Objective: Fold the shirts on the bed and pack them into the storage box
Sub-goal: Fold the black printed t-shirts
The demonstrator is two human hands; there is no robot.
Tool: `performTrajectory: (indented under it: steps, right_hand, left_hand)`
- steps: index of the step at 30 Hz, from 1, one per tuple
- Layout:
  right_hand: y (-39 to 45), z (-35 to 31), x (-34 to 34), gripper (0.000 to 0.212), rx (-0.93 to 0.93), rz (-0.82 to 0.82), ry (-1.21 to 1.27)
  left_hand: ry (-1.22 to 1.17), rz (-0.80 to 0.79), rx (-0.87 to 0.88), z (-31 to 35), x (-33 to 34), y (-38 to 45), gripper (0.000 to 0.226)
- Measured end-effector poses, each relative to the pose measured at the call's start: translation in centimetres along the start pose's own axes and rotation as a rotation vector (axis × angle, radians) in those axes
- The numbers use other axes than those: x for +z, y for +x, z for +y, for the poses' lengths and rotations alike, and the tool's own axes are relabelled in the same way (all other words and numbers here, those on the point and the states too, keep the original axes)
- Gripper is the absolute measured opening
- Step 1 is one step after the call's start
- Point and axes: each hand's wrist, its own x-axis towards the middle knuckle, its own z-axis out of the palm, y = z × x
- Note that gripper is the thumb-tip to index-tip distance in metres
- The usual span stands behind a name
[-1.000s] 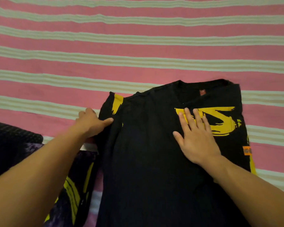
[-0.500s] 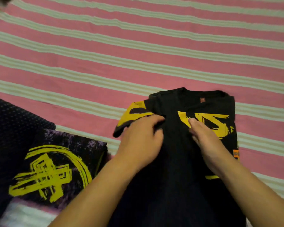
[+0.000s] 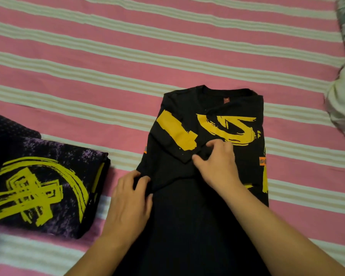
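From the head view I see the black shirt (image 3: 189, 206) lying in the middle of the striped bed (image 3: 108, 80). My left hand (image 3: 130, 204) pinches its folded left edge. My right hand (image 3: 217, 164) pinches the sleeve (image 3: 173, 136) laid across the chest. A folded shirt (image 3: 40, 184) lies at the left.

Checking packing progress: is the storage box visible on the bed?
No, only the striped bedsheet, the black shirt being folded, and a folded shirt show.
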Motion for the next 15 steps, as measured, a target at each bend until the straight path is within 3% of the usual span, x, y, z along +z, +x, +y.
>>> performTrajectory:
  steps: [4, 8, 12, 14, 15]
  right_hand:
    - [2.0, -2.0, 0.9, 0.055, 0.305, -0.167, 0.073]
    - [3.2, -3.5, 1.4, 0.036, 0.427, -0.107, 0.529]
    - [6.4, -5.3, -1.9, 0.018, 0.307, -0.042, 1.004]
    - [7.5, -5.3, -2.7, 0.025, 0.261, -0.149, 1.138]
    - [7.6, -4.9, -2.6, 0.035, 0.246, -0.194, 1.073]
  left_hand:
    - [-0.117, 0.075, -0.007, -1.7, 2.1, -0.8, 0.037]
    - [-0.194, 0.172, 0.013, -2.3, 4.1, -1.4, 0.031]
    - [-0.200, 0.186, 0.019, -2.9, 4.7, -1.4, 0.033]
    - [-0.197, 0.182, 0.026, -3.0, 4.7, -1.4, 0.038]
    - [-0.193, 0.173, 0.030, -3.0, 4.6, -1.4, 0.042]
